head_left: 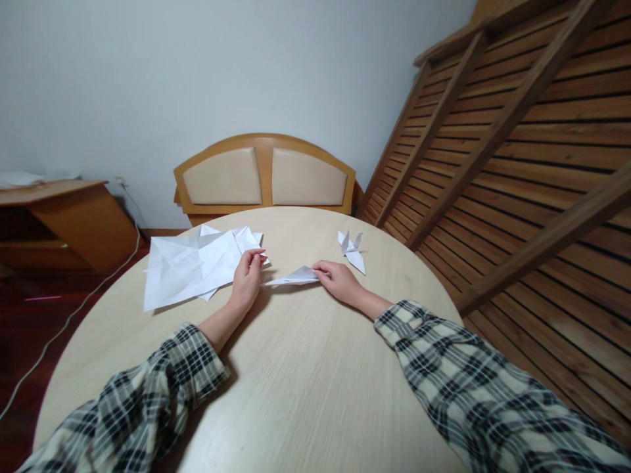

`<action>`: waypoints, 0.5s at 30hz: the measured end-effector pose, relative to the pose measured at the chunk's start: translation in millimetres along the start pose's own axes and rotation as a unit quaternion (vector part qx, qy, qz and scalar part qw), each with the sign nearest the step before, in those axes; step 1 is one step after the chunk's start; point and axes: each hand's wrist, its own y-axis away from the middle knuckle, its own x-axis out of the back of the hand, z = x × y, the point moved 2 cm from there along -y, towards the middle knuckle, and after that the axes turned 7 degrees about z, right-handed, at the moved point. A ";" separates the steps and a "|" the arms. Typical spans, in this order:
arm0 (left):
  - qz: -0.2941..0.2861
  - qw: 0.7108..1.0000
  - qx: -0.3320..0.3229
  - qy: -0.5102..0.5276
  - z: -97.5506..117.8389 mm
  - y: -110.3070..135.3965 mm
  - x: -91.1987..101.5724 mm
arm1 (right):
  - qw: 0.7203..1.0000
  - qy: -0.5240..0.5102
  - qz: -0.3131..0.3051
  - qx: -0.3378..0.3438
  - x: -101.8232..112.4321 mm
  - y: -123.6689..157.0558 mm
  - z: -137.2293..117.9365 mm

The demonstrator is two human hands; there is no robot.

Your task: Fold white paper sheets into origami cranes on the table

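- Right grip (341,281) is pinching the right end of the folded paper (294,279) between thumb and fingers.
- Left grip (246,279) is curling its fingers at the paper's left tip; whether it is holding that tip, I cannot tell.
- Folded paper is spanning the space between both grips, over the counter (296,374).
- Creased sheets (185,266) are overlapping just beyond the left grip.
- Crane (355,260) is sitting near the right grip, on its far side.
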 end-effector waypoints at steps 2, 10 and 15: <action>-0.011 1.000 0.004 0.010 3.5 1.2 -1.6 | 0.998 -0.035 0.020 -0.039 -0.1 -0.8 3.3; -0.077 0.992 0.001 0.102 5.7 3.6 -8.4 | 0.983 -0.128 0.088 -0.097 1.2 -5.5 15.9; -0.084 0.986 0.041 0.141 -1.3 4.4 -12.8 | 0.965 -0.194 0.097 -0.149 -0.6 -8.1 19.0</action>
